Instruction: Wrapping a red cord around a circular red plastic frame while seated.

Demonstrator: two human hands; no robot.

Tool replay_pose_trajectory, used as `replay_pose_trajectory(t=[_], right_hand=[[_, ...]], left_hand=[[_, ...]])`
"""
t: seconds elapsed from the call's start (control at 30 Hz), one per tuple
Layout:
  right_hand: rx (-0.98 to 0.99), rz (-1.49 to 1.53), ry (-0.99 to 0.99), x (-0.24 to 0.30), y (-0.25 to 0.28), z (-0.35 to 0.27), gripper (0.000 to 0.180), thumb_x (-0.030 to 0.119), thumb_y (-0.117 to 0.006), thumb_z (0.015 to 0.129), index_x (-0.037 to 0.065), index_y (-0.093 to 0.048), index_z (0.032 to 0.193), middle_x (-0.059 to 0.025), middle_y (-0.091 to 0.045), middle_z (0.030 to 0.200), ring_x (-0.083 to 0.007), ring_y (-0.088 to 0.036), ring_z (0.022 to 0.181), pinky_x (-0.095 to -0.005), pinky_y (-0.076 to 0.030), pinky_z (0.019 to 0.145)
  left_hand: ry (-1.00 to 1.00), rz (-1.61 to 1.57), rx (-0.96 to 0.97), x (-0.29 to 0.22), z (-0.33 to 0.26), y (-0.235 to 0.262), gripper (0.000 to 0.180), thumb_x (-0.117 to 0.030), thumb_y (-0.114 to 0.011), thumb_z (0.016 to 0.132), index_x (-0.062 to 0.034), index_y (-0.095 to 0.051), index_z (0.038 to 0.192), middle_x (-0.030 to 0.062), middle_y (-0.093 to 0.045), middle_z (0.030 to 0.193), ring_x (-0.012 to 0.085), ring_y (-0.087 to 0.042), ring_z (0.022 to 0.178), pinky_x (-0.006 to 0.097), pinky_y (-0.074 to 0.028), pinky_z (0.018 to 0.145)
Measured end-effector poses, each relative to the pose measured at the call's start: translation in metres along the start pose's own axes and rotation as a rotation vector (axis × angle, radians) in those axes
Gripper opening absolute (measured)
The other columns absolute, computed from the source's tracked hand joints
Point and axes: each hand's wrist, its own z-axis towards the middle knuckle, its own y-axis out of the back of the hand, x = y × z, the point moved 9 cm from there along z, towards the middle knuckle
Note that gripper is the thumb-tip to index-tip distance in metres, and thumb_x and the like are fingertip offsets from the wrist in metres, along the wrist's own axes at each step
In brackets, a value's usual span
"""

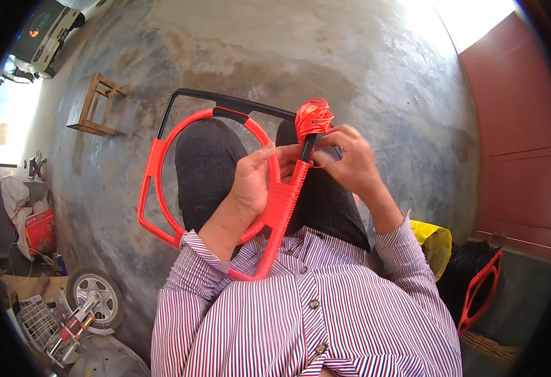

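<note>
A black frame (216, 98) with a round hoop inside rests across my lap, much of it wound tightly in red plastic cord (282, 204). My left hand (253, 179) grips the frame's right side, its fingers passing behind the hoop to the bare black bar. A loose bundle of red cord (314, 118) sits at the upper right corner of the frame. Just below the bundle, my right hand (351, 160) is closed with thumb and fingers together on a strand of the cord, beside the unwrapped part of the bar. Some of its fingertips are hidden.
A small wooden stool (96, 105) stands on the concrete floor at the far left. Near left lies a wheeled vehicle with a grey wheel (94, 296). At right are a yellow bag (432, 245), another red-wrapped frame (481, 289) and a red door (511, 132).
</note>
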Motion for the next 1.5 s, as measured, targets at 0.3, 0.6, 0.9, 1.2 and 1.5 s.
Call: replay_pose_trajectory(t=[0.3,0.6,0.9,1.2,1.5], right_hand=[[0.05,0.256,-0.153,-0.016,-0.001,-0.006,0.022,0.017,-0.073,0.079,-0.003,-0.069,0.089,-0.0147,-0.067,0.107,-0.0281,-0.065,0.1,-0.0376,-0.05,0.085],[-0.324,1.404,-0.203,-0.031,0.121,-0.067,0.029,0.011,-0.061,0.077,0.0,-0.058,0.104,-0.0029,-0.047,0.07,-0.0144,-0.045,0.064,-0.0297,-0.042,0.061],[-0.282,1.315,-0.488,-0.083,0.076,-0.056,0.031,0.006,-0.052,0.091,0.0,-0.051,0.121,-0.0067,-0.058,0.093,-0.011,-0.052,0.063,-0.0232,-0.044,0.057],[0.086,1.055,-0.512,-0.006,0.002,-0.039,0.016,0.002,-0.054,0.093,-0.001,-0.051,0.108,-0.0003,-0.054,0.068,-0.0076,-0.051,0.055,-0.0229,-0.041,0.05],[-0.14,1.15,-0.446,-0.027,0.066,-0.047,0.018,0.006,-0.051,0.092,-0.002,-0.05,0.109,-0.0048,-0.056,0.068,-0.0066,-0.044,0.047,-0.022,-0.034,0.043]], left_hand=[[0.042,-0.01,-0.103,0.004,-0.004,0.001,0.053,-0.037,-0.053,0.097,0.0065,-0.056,0.126,0.0202,-0.065,0.116,0.0271,-0.066,0.1,0.041,-0.055,0.09],[0.091,-0.005,-0.091,0.009,-0.003,0.003,0.024,-0.016,-0.059,0.094,0.0032,-0.062,0.108,0.0204,-0.069,0.101,0.0281,-0.069,0.084,0.037,-0.055,0.083],[0.062,0.117,-0.084,0.004,-0.003,0.002,0.027,-0.009,-0.066,0.091,0.0032,-0.059,0.114,0.0186,-0.07,0.098,0.0242,-0.071,0.083,0.033,-0.059,0.075],[0.036,0.15,-0.102,0.004,-0.004,0.001,0.037,-0.005,-0.069,0.088,-0.0048,-0.053,0.121,0.0178,-0.069,0.099,0.0244,-0.07,0.08,0.035,-0.059,0.071],[0.054,0.171,-0.146,0.005,-0.002,0.006,0.031,-0.005,-0.065,0.091,-0.0037,-0.052,0.119,0.0207,-0.067,0.099,0.027,-0.071,0.08,0.036,-0.06,0.069]])
